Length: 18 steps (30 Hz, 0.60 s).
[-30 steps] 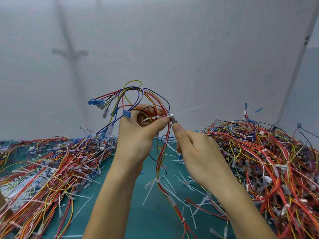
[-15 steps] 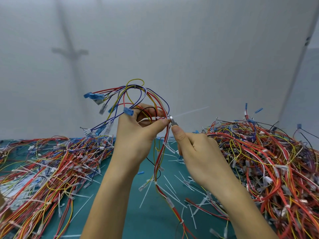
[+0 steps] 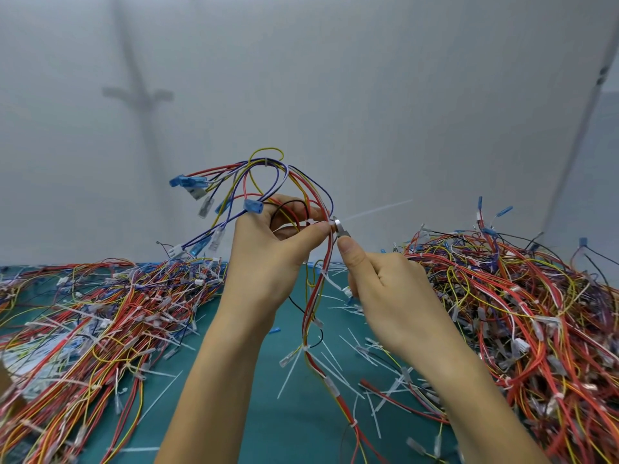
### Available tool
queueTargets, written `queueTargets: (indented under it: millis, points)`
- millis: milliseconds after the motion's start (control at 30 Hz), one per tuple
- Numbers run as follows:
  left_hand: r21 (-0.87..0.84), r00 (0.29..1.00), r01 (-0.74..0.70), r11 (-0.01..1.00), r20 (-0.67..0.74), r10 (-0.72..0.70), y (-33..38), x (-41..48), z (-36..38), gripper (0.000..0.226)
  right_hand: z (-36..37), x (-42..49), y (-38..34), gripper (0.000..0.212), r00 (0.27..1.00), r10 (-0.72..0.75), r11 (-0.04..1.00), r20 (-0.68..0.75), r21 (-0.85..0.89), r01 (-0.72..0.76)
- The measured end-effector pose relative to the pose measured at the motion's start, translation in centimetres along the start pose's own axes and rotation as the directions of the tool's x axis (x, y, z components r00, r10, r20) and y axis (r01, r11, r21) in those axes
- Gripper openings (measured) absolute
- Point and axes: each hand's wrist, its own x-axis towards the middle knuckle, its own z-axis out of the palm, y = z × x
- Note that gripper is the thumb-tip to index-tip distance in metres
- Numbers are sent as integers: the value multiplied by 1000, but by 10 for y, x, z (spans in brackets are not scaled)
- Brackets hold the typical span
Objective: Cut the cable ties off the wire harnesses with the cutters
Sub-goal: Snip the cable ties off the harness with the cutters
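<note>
Head | left hand (image 3: pixel 268 266) grip pinching wire harness (image 3: pixel 303 189) | right hand (image 3: pixel 392 296) grip holding cutters (image 3: pixel 342 228) at cable tie (image 3: pixel 375 211)

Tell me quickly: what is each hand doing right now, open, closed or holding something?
Left hand: closed, gripping the wire harness.
Right hand: closed around the cutters, whose tip is at the harness.
</note>
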Motion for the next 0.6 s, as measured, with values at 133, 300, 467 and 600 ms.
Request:
queueTargets:
  millis: [133,300,467,600]
  points:
    - [3,1000,7,1000,-2,-7,1,-1,1,16,-1,0,0,85,1000,-4,1000,2,-8,4]
    - [0,1000,27,1000,1,-27,2,-1,1,15,-2,0,0,85,1000,0,1000,10,-3,0]
    - [-16,999,37,999,-3,-37,4,-2,1,15,-2,0,0,86,1000,5,1000,24,11,-5]
    - [-7,999,42,999,6,-42,4,-1,0,14,-3,0,0,88,999,1,1000,40,24,-2]
